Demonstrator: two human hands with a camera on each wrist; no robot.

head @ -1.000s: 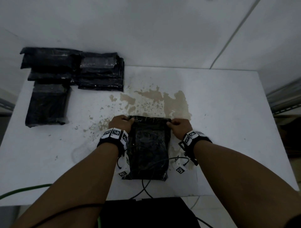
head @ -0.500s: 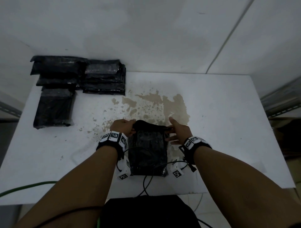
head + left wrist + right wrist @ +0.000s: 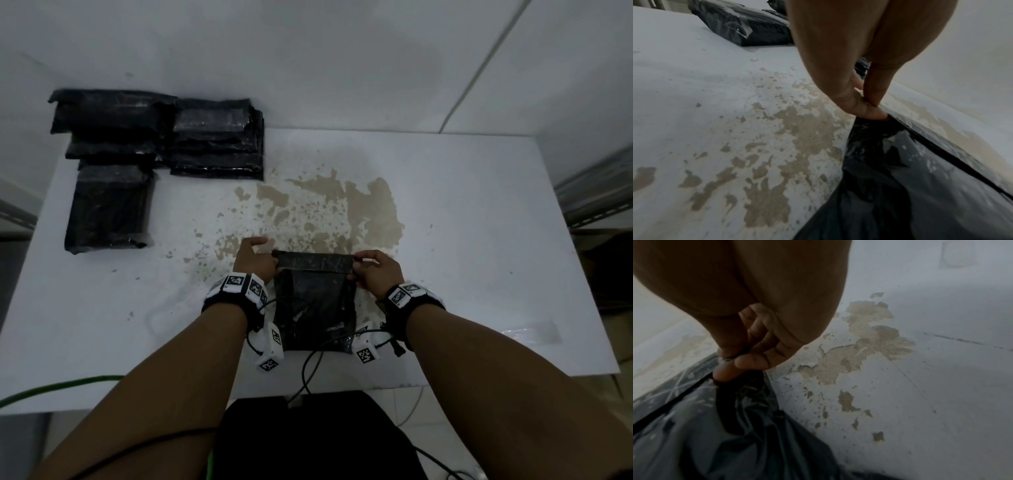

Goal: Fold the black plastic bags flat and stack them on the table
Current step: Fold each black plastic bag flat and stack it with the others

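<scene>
A black plastic bag lies on the white table in front of me, its far edge lifted and turned back toward me. My left hand pinches the far left corner of that edge. My right hand pinches the far right corner. The near part of the bag stays flat on the table. At the back left are folded black bags in a stack, with one more folded bag lying in front of them.
A brown patch of worn paint covers the table just beyond the bag. White walls close the back and right. Cables and a green cord hang at the near table edge.
The far edge of the bag lay flat under both hands a second ago. Both hands have since lifted it and drawn it back toward me.
</scene>
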